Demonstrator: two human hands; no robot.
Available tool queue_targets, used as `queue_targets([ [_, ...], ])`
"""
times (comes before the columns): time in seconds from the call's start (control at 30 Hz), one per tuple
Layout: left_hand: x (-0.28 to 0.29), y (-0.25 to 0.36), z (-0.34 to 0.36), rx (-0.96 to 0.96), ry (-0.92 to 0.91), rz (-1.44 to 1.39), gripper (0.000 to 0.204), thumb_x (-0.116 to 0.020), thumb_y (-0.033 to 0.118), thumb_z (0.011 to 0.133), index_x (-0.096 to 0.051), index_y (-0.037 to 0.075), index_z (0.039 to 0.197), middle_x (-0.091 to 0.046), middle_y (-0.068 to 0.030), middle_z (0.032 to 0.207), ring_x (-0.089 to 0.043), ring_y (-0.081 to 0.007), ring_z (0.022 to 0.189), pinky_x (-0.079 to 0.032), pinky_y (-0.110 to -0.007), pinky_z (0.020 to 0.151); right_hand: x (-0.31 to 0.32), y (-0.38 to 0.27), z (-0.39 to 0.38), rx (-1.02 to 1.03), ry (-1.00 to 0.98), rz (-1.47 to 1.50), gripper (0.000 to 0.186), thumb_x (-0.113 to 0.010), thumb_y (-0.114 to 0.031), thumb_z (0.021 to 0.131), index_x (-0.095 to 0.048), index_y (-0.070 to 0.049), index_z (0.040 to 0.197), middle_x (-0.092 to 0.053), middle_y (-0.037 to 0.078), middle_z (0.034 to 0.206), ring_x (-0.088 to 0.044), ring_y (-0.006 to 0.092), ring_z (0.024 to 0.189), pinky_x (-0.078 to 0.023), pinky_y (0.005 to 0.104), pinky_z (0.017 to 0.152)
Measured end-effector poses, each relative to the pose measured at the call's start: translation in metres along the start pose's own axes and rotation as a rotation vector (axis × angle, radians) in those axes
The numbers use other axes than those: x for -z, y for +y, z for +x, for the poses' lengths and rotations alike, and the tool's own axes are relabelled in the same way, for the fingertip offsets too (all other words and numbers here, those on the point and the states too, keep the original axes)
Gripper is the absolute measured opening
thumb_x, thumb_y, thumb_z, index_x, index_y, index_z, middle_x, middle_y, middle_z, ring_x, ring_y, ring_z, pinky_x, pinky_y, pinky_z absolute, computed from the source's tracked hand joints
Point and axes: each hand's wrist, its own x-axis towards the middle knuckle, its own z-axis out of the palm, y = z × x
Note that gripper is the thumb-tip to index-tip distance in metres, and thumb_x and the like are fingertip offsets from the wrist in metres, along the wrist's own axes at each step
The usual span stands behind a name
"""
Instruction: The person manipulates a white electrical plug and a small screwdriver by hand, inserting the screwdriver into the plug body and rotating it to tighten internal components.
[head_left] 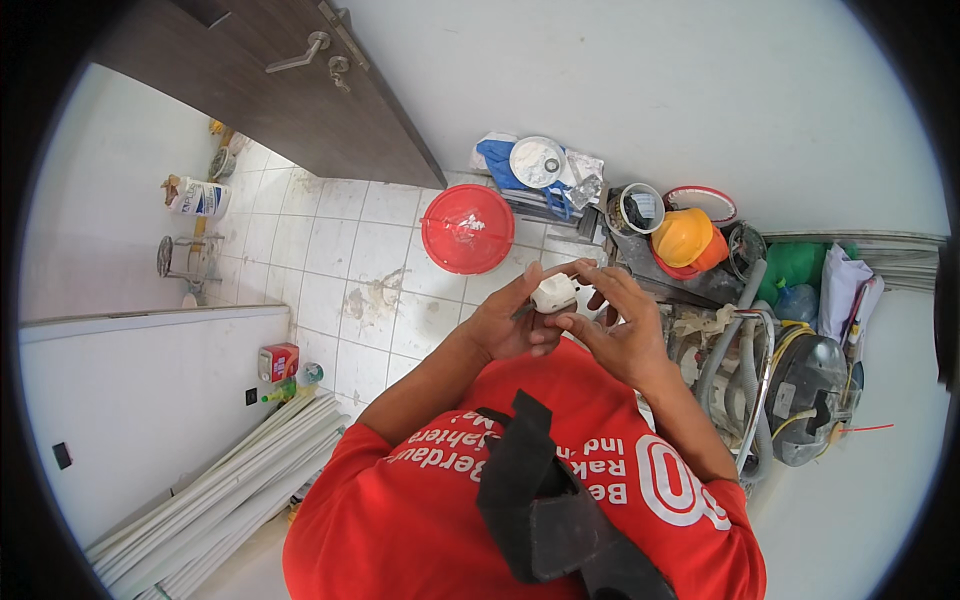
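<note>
In front of my chest is a small white electrical plug adapter [555, 293], held up between both hands. My left hand [505, 318] grips it from the left, its thumb along the near side and the other fingers curled beneath. From the right, my right hand [628, 330] closes on it, with the thumb by its lower edge and fingertips at its upper right side. The fingers partly cover the adapter, so its far side is hidden.
A red lidded bucket [467, 229] stands on the tiled floor ahead. To the right are a yellow hard hat [683, 237], a bucket of tools [635, 210] and a black vacuum-like machine [806, 400]. Long white strips [235, 490] lie at left, below a dark open door [300, 100].
</note>
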Motion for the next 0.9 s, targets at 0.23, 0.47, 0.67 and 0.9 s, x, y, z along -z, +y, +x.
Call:
queue_targets([
  [0.23,-0.016,0.003,0.005,-0.044,0.061,0.216,0.076,-0.041,0.063,0.100,-0.018,0.022,0.160,-0.051,-0.0031,0.086,-0.046,-0.0088,0.058,-0.048,-0.028,0.051,0.001,0.008,0.002,0.089,0.103,-0.008,0.036,-0.069,-0.002,0.089,-0.064,-0.003,0.125,-0.068,0.014,0.105,-0.062,0.0186,0.075,-0.052,0.0286,0.066],
  [0.47,-0.016,-0.003,0.008,-0.156,0.227,0.236,0.074,-0.038,0.061,0.101,-0.012,0.026,0.160,-0.048,-0.0029,0.084,-0.046,-0.0095,0.059,-0.050,-0.031,0.056,0.002,0.015,-0.006,-0.271,0.182,0.401,0.025,-0.057,0.001,0.098,-0.064,-0.002,0.121,-0.069,0.010,0.099,-0.063,0.0109,0.073,-0.052,0.0262,0.063],
  [0.67,-0.012,0.001,0.009,-0.127,0.124,0.084,0.070,-0.029,0.065,0.101,-0.014,0.030,0.160,-0.043,0.0004,0.075,-0.042,-0.0079,0.050,-0.048,-0.030,0.050,0.002,0.023,-0.013,-0.246,0.096,0.286,0.023,-0.060,-0.008,0.099,-0.067,-0.002,0.121,-0.070,0.008,0.097,-0.062,0.0093,0.075,-0.051,0.0244,0.066],
  [0.9,-0.016,0.002,0.006,0.000,0.042,0.201,0.072,-0.026,0.067,0.100,-0.018,0.028,0.160,-0.038,0.0032,0.065,-0.039,-0.0069,0.043,-0.041,-0.024,0.042,0.006,0.019,-0.007,-0.393,-0.029,0.511,0.033,-0.069,-0.022,0.097,-0.066,0.003,0.119,-0.069,0.007,0.098,-0.061,0.0072,0.081,-0.049,0.0232,0.071],
])
